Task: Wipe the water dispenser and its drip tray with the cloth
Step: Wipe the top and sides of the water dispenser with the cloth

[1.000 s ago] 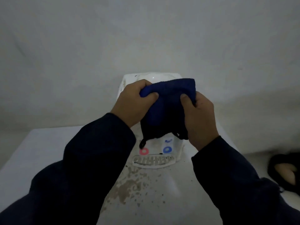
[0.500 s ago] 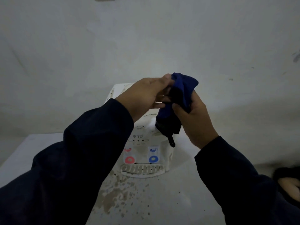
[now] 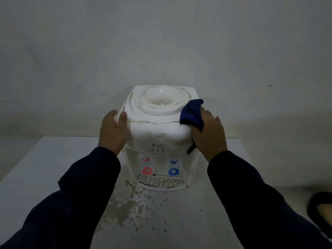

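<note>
A small white water dispenser [image 3: 158,133] stands on a white table, its top and front streaked with brown dirt. It has a red tap on the left and a blue tap on the right. The slotted drip tray [image 3: 161,183] sits at its foot. My left hand [image 3: 113,130] lies flat against the dispenser's upper left side, thumb on the top edge. My right hand [image 3: 210,135] presses a folded dark blue cloth [image 3: 193,113] onto the top right corner.
The white table [image 3: 53,168] carries brown stains and specks [image 3: 125,211] in front of the drip tray. A grey wall stands close behind the dispenser. At the far right edge a dark sandal with a foot [image 3: 321,212] shows below table level.
Both hands held the cloth in the air before the dispenser. Now the left hand has let go and rests on the dispenser's side, and the right hand has brought the cloth down onto its top right corner.
</note>
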